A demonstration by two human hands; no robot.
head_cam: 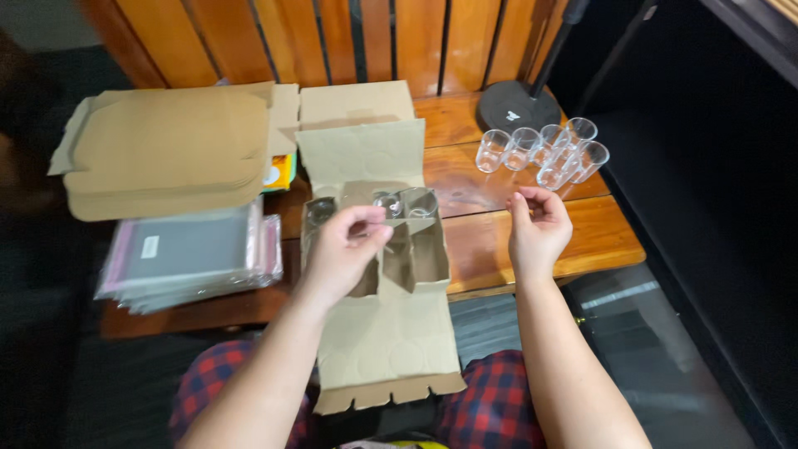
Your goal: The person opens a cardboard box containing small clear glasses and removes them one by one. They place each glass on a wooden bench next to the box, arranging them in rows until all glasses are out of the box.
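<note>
An open cardboard box [391, 333] lies across my lap and the table edge, and its divider insert [424, 254] forms several compartments. Clear glasses stand in the far cells: one at the left [320, 209] and two at the right [420, 202]. My left hand [341, 254] hovers over the insert's middle with thumb and fingers pinched. Whether a clear glass sits between them is unclear. My right hand [539, 229] is raised to the right of the box, fingers loosely curled and apart, holding nothing. It is nearest the cluster of several clear glasses [544, 150] on the table.
A stack of flat cardboard blanks [166, 150] lies at the far left, with a pile of clear plastic sleeves [191, 258] in front of it. A black round stand base [515, 106] sits behind the glasses. The wooden table [598, 233] ends just right of my right hand.
</note>
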